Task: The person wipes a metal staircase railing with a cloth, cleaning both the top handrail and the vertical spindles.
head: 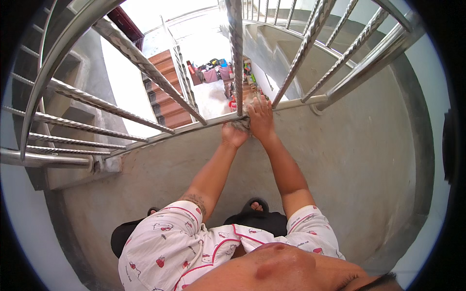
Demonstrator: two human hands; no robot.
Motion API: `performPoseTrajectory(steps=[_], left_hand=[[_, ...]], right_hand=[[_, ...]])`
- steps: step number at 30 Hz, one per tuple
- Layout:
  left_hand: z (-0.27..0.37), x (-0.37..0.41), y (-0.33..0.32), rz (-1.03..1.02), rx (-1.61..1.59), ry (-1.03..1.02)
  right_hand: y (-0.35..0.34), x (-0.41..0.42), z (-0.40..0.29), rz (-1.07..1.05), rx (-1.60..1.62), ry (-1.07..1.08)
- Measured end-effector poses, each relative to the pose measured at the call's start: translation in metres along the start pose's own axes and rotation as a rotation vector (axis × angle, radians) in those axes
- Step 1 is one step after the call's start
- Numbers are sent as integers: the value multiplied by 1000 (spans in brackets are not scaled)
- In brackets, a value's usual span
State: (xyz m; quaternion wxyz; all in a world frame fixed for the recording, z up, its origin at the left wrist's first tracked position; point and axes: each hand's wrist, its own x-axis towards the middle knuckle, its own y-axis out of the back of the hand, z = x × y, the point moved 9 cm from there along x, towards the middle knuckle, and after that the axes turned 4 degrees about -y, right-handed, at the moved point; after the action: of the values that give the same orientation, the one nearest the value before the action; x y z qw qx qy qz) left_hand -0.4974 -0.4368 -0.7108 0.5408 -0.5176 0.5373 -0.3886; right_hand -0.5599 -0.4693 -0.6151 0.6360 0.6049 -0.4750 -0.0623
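A greyish cloth [240, 124] is bunched around the bottom rail [222, 118] of a stainless steel railing, at the foot of a twisted baluster [237, 54]. My left hand [235, 135] grips the cloth from the near side, its fingers partly hidden under the rail. My right hand [260, 118] reaches over the rail just to the right, with its fingers extended and pressed together against the cloth; part of the cloth shows beyond them. How firmly the right hand holds it is hard to tell.
I am low on a grey concrete landing [327, 163]. Beyond the railing is a drop to a lower floor with brown stairs [169, 91] and piled goods [218, 69]. Concrete steps [291, 54] lie at upper right. A thick steel post [367, 62] stands on the right.
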Motion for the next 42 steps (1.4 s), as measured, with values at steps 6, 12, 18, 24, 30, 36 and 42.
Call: performPoseTrajectory(steps=[6, 12, 18, 24, 30, 36, 42], left_hand=[[-14, -10, 1, -98, -11, 90], [-23, -27, 14, 76, 59, 103], [-41, 7, 32, 84, 64, 176], [-37, -2, 45, 119, 55, 181], [-59, -9, 25, 191, 170, 172], [-63, 24, 18, 66, 198, 176], [-101, 48, 15, -1, 104, 265]], right_hand=[[-5, -17, -13, -46, 112, 105], [6, -38, 15, -16, -13, -31], [1, -13, 7, 13, 6, -129], [15, -22, -4, 106, 125, 49], [18, -42, 44, 137, 77, -187], [9, -58, 56, 231, 242, -384], [16, -36, 95, 176, 44, -432]])
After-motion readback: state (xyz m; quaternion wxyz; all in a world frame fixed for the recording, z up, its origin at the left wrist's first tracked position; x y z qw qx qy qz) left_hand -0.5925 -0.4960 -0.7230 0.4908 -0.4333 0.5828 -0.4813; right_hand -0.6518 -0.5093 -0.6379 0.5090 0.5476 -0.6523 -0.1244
